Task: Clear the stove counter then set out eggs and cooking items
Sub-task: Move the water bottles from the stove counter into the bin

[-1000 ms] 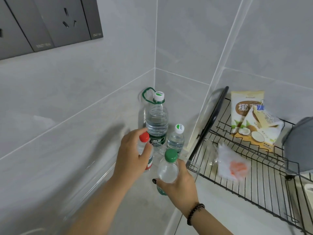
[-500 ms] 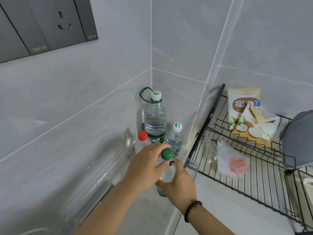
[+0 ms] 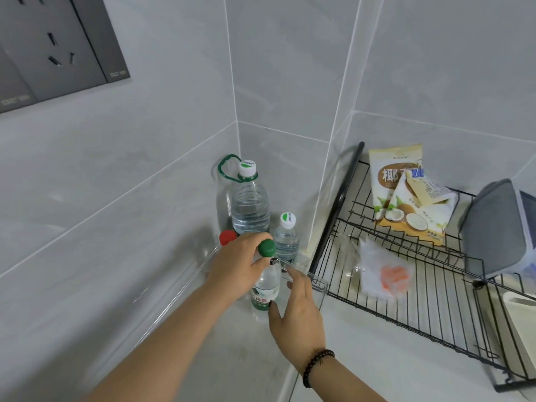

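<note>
left hand (image 3: 235, 268): your fingers wrapped round the green-capped bottle (image 3: 265, 282) neck
right hand (image 3: 298, 311): open, fingers spread, just beside bottle
right wrist: beaded bracelet (image 3: 316, 365)

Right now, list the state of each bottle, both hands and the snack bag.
Green-capped bottle: upright, capped, gripped near its neck.
Large bottle: upright, capped.
Small white-capped bottle: upright, capped.
Red-capped bottle: capped, mostly hidden.
Left hand: gripping.
Right hand: open.
Snack bag: clipped shut.

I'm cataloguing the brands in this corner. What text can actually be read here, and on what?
"椰": coconut snack bag on the wire rack.
Green-capped bottle label: too blurred.
White caps of the large water bottle and small bottle: logo unreadable.
Wall socket marking: too small.
</note>
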